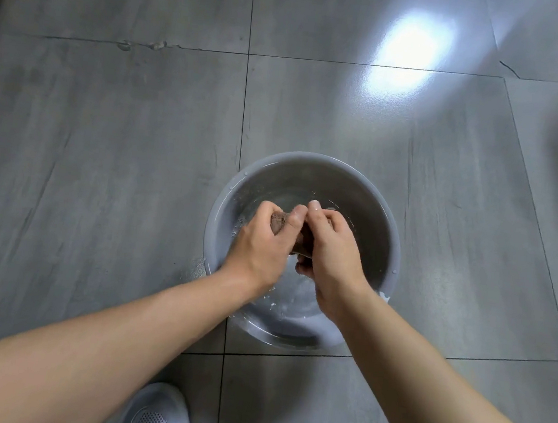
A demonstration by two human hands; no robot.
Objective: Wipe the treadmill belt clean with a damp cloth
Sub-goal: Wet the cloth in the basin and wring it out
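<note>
Both hands are over the basin (pixel 368 200), which sits on the grey tiled floor (pixel 104 158) just ahead of the person, in the near middle of the scene. The left hand (pixel 264 244) grips one end of the brown cloth (pixel 305 238), fingers (pixel 299 215) curled tight round it. The right hand (pixel 330 251) has its own fingers wrapped round the other end. The two fists touch, with the bunched cloth between them, held above the water (pixel 295 302) in the basin's bottom. Droplets cling to the basin's inner wall and rim. Down at the near edge, a white shoe (pixel 156 412) stands on the tiles, left of the basin. Far right, a bright patch of glare (pixel 411 56) shines off the floor, and a crack runs along the far tile joint on the left.
</note>
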